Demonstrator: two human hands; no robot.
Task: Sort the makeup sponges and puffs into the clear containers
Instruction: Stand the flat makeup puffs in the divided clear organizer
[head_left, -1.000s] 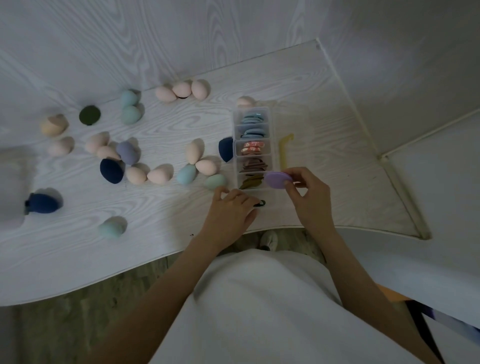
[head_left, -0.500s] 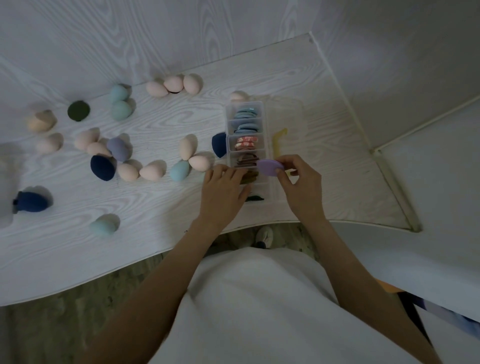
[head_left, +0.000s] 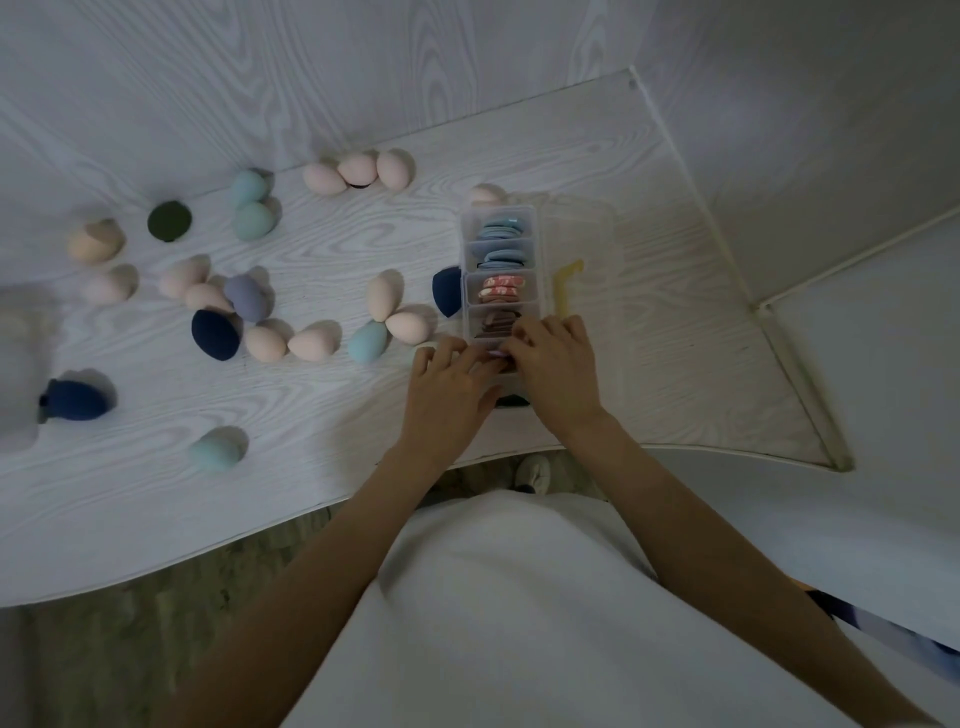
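left hand (head_left: 451, 387), right hand (head_left: 558, 368): pinching one purple puff (head_left: 496, 355) | clear container (head_left: 501, 275): five compartments visible

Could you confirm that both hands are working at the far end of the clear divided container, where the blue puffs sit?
Not quite: the head view shows both the left hand and the right hand at the near end of the clear divided container. The blue puffs do sit at the far end, away from the hands.
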